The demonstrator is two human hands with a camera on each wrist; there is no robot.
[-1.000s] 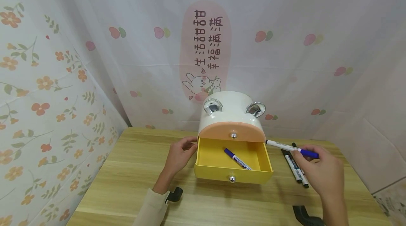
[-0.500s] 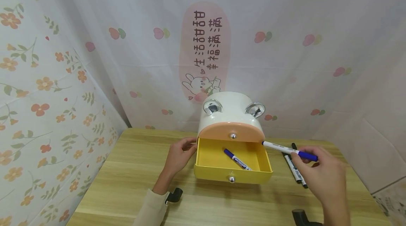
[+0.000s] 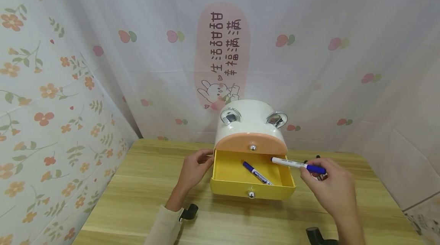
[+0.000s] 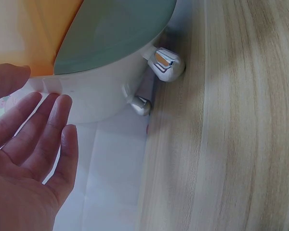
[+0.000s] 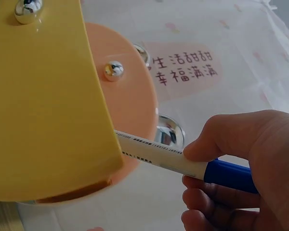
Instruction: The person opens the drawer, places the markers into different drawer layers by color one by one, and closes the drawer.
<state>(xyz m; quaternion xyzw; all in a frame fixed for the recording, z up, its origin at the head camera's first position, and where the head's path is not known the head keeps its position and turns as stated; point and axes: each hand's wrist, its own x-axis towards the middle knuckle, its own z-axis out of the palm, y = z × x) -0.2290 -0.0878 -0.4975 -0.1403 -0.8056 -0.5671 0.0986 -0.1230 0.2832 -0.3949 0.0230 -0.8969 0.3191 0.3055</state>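
Observation:
A white box [image 3: 250, 120] with silver eye shapes has its yellow lower drawer [image 3: 253, 190] pulled out. Inside the drawer lies a blue-capped marker [image 3: 258, 175]. My right hand [image 3: 331, 185] pinches a second blue-capped marker [image 3: 288, 162] near its cap; the white barrel reaches over the drawer's right wall. In the right wrist view, the drawer front hides the far end of this marker [image 5: 161, 156]. My left hand [image 3: 194, 168] is at the box's left side, its extended, slightly bent fingers [image 4: 60, 115] right at the white wall.
Above the open drawer is a closed orange drawer [image 3: 252, 141] with a silver knob. Markers with dark ends [image 3: 318, 156] lie on the wooden table [image 3: 137, 191], mostly hidden behind my right hand. A patterned curtain [image 3: 165, 65] hangs behind the box.
My right hand has moved left with the marker, bringing its tip from beside the drawer to over it. My left hand, the box and the marker in the drawer stay in place.

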